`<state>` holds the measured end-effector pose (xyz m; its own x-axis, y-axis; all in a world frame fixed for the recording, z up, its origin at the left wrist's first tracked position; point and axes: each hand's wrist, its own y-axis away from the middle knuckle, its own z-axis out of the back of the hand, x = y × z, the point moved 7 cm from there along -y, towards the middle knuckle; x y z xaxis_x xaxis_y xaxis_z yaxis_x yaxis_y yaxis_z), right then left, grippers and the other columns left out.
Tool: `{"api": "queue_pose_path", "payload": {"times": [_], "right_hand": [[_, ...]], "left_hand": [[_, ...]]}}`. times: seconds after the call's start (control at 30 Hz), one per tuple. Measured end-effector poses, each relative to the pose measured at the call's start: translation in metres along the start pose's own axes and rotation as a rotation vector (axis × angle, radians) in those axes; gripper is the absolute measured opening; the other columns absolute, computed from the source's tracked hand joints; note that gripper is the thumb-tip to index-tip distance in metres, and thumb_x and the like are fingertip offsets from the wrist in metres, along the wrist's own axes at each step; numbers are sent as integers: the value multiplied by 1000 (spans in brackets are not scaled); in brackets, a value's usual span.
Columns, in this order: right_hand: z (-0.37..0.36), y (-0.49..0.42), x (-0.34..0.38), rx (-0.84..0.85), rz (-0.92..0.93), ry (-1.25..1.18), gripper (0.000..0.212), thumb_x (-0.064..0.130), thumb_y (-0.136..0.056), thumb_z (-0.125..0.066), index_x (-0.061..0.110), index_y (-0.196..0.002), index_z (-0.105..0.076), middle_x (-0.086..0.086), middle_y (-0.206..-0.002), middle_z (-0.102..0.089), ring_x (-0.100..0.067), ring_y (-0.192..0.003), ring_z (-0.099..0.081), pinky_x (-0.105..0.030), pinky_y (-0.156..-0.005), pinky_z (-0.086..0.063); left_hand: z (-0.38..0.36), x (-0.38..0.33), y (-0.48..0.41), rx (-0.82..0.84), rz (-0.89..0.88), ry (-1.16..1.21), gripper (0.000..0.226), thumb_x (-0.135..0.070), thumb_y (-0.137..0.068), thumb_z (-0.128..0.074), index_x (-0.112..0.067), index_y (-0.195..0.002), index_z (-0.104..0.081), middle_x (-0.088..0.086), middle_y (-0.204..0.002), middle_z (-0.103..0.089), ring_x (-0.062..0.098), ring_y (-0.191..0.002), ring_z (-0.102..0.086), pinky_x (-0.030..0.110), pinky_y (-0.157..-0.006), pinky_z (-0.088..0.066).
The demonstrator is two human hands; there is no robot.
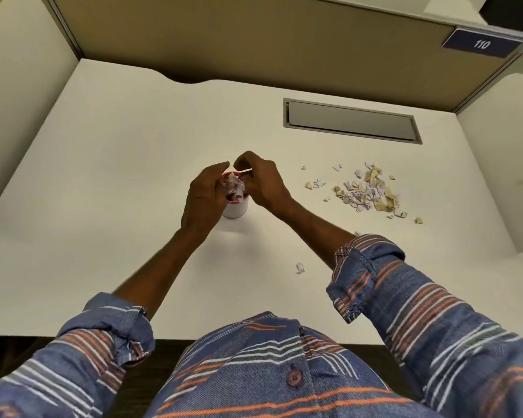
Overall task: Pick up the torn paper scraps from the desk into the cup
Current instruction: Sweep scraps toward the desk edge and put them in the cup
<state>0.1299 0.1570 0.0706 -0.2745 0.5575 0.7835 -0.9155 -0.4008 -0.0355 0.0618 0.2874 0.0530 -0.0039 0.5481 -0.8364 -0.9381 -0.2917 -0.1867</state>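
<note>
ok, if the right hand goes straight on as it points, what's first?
Probably the left hand gripping the cup: its fingers sit just ahead of the right hand and its pinched scrap. Depth unclear.

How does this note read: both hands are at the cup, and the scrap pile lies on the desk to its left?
Wrong side. The head view shows the scrap pile on the desk to the right of the cup. Both hands are there: left hand holding it, right hand pinching a paper strip.

light: bright, even, from overhead | shadows: soft, faint | blur: slight softness | edges: wide-angle bending
</note>
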Motion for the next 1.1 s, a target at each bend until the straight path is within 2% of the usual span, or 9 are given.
{"api": "queue_pose_path", "payload": {"times": [0.13,0.27,0.33,0.47,0.57,0.67,0.77,0.83,1.1], "right_hand": [[20,8,-10,-161,-5,-8,10,5,-81,-64,13,-87,-63,4,-78,-68,-13,-71,-63,-31,-66,-55],[42,31,-43,-226,-76,29,8,12,-83,-71,14,-87,-65,3,-79,-69,-13,-74,-66,-28,-70,-54],[55,52,-68,-237,-125,59,8,13,-84,-71,14,-89,-65,2,-81,-71,-15,-78,-67,-32,-74,-55],[88,103,-123,-274,-233,107,5,12,-87,-70,11,-91,-66,-2,-86,-73,-18,-84,-69,-39,-82,-56],[111,141,-161,-316,-326,107,6,8,-88,-69,9,-94,-68,-5,-91,-73,-21,-88,-69,-37,-85,-57],[130,174,-193,-365,-402,140,8,7,-88,-69,9,-95,-68,-5,-95,-73,-22,-92,-70,-30,-84,-54],[142,200,-212,-389,-393,183,9,6,-89,-68,9,-98,-68,-7,-100,-72,-23,-94,-70,-34,-85,-55],[147,212,-220,-392,-372,217,10,8,-91,-66,11,-100,-68,-6,-102,-71,-22,-95,-68,-39,-84,-56],[138,230,-238,-302,-335,373,18,10,-92,-63,14,-109,-66,-3,-120,-66,-26,-111,-60,-30,-94,-43]], "left_hand": [[-4,-18,0,41,-215,-130,28,-4,-94,-54,-8,-119,-67,7,-121,-67,23,-114,-61,31,-102,-47],[-25,-19,-10,254,-254,-237,18,-3,-91,-61,-3,-104,-74,11,-111,-70,22,-102,-62,1,-88,-33],[-31,-17,-14,336,-276,-254,13,-1,-88,-63,-3,-92,-75,10,-101,-70,21,-95,-62,-2,-77,-32],[-47,0,-26,491,-160,-391,22,-8,-91,-60,-6,-109,-73,12,-118,-68,22,-108,-62,18,-89,-43],[-55,3,-28,522,-17,-298,24,-2,-91,-51,6,-108,-66,27,-117,-63,21,-85,-64,17,-76,-50],[-60,1,-33,575,6,-427,22,-2,-91,-53,1,-107,-69,19,-111,-68,25,-93,-66,4,-66,-45],[-63,-2,-41,593,44,-603,25,-3,-89,-58,-4,-111,-70,16,-116,-68,32,-107,-65,25,-86,-50],[-68,-1,-45,592,43,-671,25,-3,-88,-59,-2,-111,-69,19,-116,-68,35,-107,-65,34,-88,-49],[-80,12,-49,690,27,-805,29,-9,-89,-61,-3,-116,-66,17,-121,-66,34,-112,-63,36,-91,-50]]}}
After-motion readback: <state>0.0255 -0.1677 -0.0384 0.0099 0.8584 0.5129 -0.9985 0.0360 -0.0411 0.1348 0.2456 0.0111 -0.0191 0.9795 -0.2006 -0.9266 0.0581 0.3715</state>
